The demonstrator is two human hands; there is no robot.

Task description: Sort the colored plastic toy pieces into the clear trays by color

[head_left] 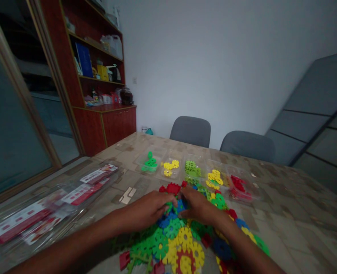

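A heap of flat plastic interlocking building pieces, gear- and square-shaped in green, yellow, blue and red, spreads over the near part of the table. At the heap's far end, my left hand is closed, with thumb and fingers pinched on a small green interlocking piece. Facing it closely, my right hand curls its fingers and thumb around a blue interlocking piece. Whether these two pieces are joined is hidden by the fingers. Red interlocking pieces lie just beyond my fingertips.
Clear plastic boxes with sorted pieces stand in a row behind the heap, among them one with green pieces and one with red. Clear packaging with printed labels lies at left. Two grey chairs stand beyond the patterned table.
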